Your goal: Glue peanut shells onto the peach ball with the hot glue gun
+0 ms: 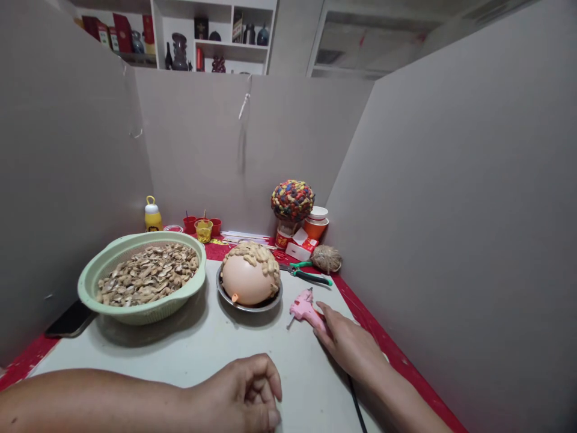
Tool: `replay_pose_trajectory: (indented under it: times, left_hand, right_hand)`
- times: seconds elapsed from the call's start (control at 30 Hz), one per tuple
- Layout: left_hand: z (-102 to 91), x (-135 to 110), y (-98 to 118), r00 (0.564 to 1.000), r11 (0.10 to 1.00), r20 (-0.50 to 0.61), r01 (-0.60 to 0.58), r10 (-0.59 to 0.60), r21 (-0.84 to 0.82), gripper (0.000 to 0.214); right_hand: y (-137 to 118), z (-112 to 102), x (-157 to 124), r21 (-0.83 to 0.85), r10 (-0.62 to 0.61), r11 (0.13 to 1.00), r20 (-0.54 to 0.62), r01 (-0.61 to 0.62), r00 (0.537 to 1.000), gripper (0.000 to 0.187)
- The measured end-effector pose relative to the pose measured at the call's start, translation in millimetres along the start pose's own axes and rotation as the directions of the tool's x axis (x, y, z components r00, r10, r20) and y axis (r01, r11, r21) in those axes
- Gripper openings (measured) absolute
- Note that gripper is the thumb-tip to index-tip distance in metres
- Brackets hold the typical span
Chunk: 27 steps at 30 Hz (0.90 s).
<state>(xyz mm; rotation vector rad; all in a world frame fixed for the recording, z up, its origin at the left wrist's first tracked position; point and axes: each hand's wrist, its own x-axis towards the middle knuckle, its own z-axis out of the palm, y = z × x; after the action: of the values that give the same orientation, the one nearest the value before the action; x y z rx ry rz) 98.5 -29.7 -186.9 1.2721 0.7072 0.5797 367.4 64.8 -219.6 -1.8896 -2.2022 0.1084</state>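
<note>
A pale peach balloon (246, 281) rests in a shallow metal bowl (252, 310), its tied end toward me. Peanut shells (259, 255) cover its top and right side. To the right lies a pink hot glue gun (303, 307) on the board, nozzle pointing away. My right hand (349, 340) is closed around its handle. My left hand (252, 391) is over the near part of the board, fingers curled loosely in, with nothing visible in them. A green colander (85, 288) of loose peanut shells (151, 273) stands at the left.
Behind the bowl are green-handled pliers (311, 276), a twine ball (327, 258), a colourful shell-covered ball (293, 199) on a cup, and white sticks (246, 237). Small paint cups (204, 230) and a yellow bottle (153, 216) stand at back left. Grey partitions (473, 180) enclose the table.
</note>
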Motion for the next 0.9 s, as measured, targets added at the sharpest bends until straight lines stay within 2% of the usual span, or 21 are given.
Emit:
replay_pose_trajectory:
  times: [0.2, 0.27, 0.3, 0.33, 0.4, 0.47, 0.5, 0.57, 0.63, 0.7, 0.8, 0.87, 0.9]
  left_hand:
    - [-9.3, -1, 5, 0.996, 0.972, -0.010, -0.085, 0.089, 0.220, 0.025]
    - [-12.4, 1, 5, 0.991, 0.951, -0.036, -0.114, 0.129, 0.287, 0.017]
    - [-13.6, 2, 4, 0.988, 0.945, -0.044, -0.128, 0.148, 0.302, 0.013]
    - [-14.5, 3, 3, 0.986, 0.943, -0.047, -0.137, 0.158, 0.302, 0.011]
    - [-15.7, 6, 1, 0.987, 0.946, -0.047, -0.131, 0.151, 0.295, 0.008]
    - [-16.7, 9, 0, 0.989, 0.944, -0.047, -0.117, 0.138, 0.307, 0.007]
    - [-17.5, 11, -1, 0.990, 0.941, -0.044, -0.111, 0.132, 0.321, 0.006]
    - [-19.6, 14, -3, 0.991, 0.938, -0.028, -0.112, 0.128, 0.326, 0.011]
    - [-22.2, 16, -4, 0.992, 0.952, -0.007, -0.116, 0.123, 0.283, 0.020]
    - [-24.4, 17, -4, 0.993, 0.964, -0.006, -0.114, 0.119, 0.240, 0.025]
    - [-27.1, 13, 1, 0.988, 0.952, -0.086, -0.098, 0.128, 0.290, 0.022]
    - [-29.9, 9, 6, 0.964, 0.908, -0.172, -0.119, 0.202, 0.402, 0.019]
    - [-32.1, 8, 9, 0.938, 0.873, -0.221, -0.140, 0.269, 0.468, 0.019]
  right_hand:
    - [14, -1, -3, 0.178, 0.077, 0.982, -0.091, -0.060, 0.993, 0.058]
    - [17, -9, -3, 0.312, 0.102, 0.949, -0.159, -0.048, 0.982, 0.061]
    - [17, -15, -4, 0.433, 0.132, 0.901, -0.198, -0.034, 0.971, 0.063]
    - [16, -23, -5, 0.579, 0.178, 0.815, -0.246, -0.003, 0.953, 0.064]
    - [8, -39, -8, 0.852, 0.315, 0.520, -0.259, 0.062, 0.913, 0.061]
    - [-5, -53, -13, 0.943, 0.411, 0.256, -0.304, 0.211, 0.859, 0.041]
    - [-13, -57, -16, 0.952, 0.384, 0.173, -0.300, 0.251, 0.874, 0.033]
    - [-31, -59, -20, 0.978, 0.256, 0.097, -0.202, 0.183, 0.945, 0.030]
    - [-48, -55, -21, 0.994, 0.188, 0.040, -0.105, 0.099, 0.977, 0.030]
    - [-60, -50, -17, 0.998, 0.170, 0.003, -0.068, 0.069, 0.983, 0.029]
    - [-71, -48, 0, 0.990, 0.203, -0.046, -0.118, 0.130, 0.972, 0.029]
    - [-75, -48, 15, 0.980, 0.260, -0.074, -0.159, 0.184, 0.952, 0.030]
    - [-77, -48, 23, 0.977, 0.287, -0.086, -0.165, 0.197, 0.944, 0.031]
